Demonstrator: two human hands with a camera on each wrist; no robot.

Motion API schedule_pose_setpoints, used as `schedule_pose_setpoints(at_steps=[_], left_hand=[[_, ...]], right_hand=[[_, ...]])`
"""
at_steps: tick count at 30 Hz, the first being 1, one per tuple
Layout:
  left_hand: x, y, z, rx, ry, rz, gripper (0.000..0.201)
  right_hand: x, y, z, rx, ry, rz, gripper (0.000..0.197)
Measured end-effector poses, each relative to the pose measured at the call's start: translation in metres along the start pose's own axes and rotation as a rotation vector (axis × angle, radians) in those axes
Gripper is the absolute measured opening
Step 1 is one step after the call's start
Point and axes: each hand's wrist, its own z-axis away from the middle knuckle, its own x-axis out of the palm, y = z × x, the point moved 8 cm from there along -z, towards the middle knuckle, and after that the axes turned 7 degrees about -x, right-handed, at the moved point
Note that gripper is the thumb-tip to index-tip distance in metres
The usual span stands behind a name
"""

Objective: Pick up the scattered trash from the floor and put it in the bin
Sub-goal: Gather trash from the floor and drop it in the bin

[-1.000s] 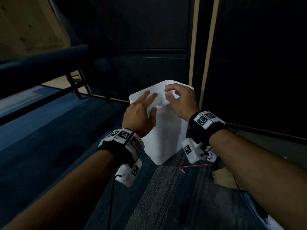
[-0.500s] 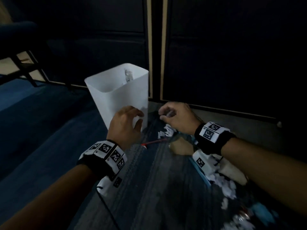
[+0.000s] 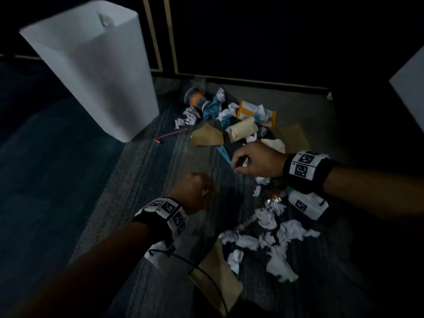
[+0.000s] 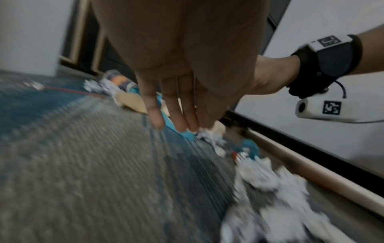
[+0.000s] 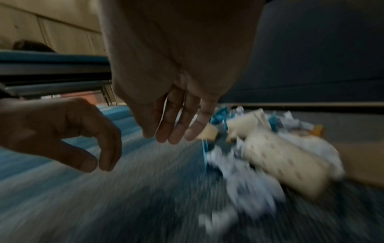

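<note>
A tall white bin stands on the carpet at the upper left. To its right, trash lies scattered on the floor: crumpled white paper, torn brown paper, a cream roll, an orange wrapper and a red stick. My left hand hovers low over bare carpet, fingers hanging loose and empty. My right hand hangs just above the near edge of the trash, fingers relaxed, holding nothing. Both wrist views are motion-blurred.
A dark wall with pale trim runs behind the bin and the trash. A second brown paper piece lies near my left forearm. A pale panel shows at the right edge. Striped carpet lies between the bin and my hands.
Both hands have dropped from the bin's rim down past its side to just above the floor trash on its right. The head view has tilted down with them.
</note>
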Motion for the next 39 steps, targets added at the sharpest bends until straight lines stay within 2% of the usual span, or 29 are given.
schedule_pose_setpoints(at_steps=[2, 5, 9, 11, 13, 17, 20, 24, 29, 32, 35, 39], left_hand=[[0.027, 0.008, 0.004, -0.006, -0.146, -0.042, 0.011], [0.058, 0.021, 0.013, -0.013, -0.289, -0.026, 0.02], [0.099, 0.027, 0.025, -0.046, -0.472, -0.094, 0.044], [0.113, 0.03, 0.029, -0.031, -0.551, -0.176, 0.056], [0.118, 0.033, 0.031, -0.028, -0.575, -0.212, 0.057], [0.118, 0.036, 0.027, 0.009, -0.505, -0.21, 0.052], [0.111, 0.032, 0.024, -0.02, -0.454, -0.147, 0.039], [0.089, 0.022, 0.015, -0.076, -0.321, -0.032, 0.019], [0.055, 0.009, 0.006, -0.089, -0.157, 0.078, 0.01], [0.023, 0.0, -0.001, -0.083, -0.013, 0.106, 0.01], [-0.02, -0.012, -0.009, -0.071, 0.131, 0.149, 0.022], [-0.094, -0.027, -0.014, -0.054, 0.311, 0.187, 0.008]], right_hand=[[0.02, 0.006, 0.019, 0.017, -0.081, 0.008, 0.01], [0.053, 0.022, 0.049, 0.089, -0.234, 0.066, 0.013], [0.086, 0.041, 0.081, 0.158, -0.454, 0.241, 0.039], [0.096, 0.049, 0.091, 0.178, -0.497, 0.287, 0.052], [0.102, 0.054, 0.097, 0.168, -0.502, 0.286, 0.054], [0.1, 0.058, 0.096, 0.151, -0.419, 0.218, 0.042], [0.089, 0.059, 0.086, 0.152, -0.332, 0.176, 0.035], [0.064, 0.058, 0.066, 0.169, -0.192, 0.09, 0.022], [0.034, 0.047, 0.037, 0.109, -0.038, 0.024, 0.016], [0.009, 0.036, 0.017, 0.068, 0.054, -0.027, 0.012], [-0.021, 0.019, -0.006, 0.047, 0.174, -0.1, 0.01], [-0.063, -0.011, -0.037, -0.005, 0.336, -0.17, 0.013]])
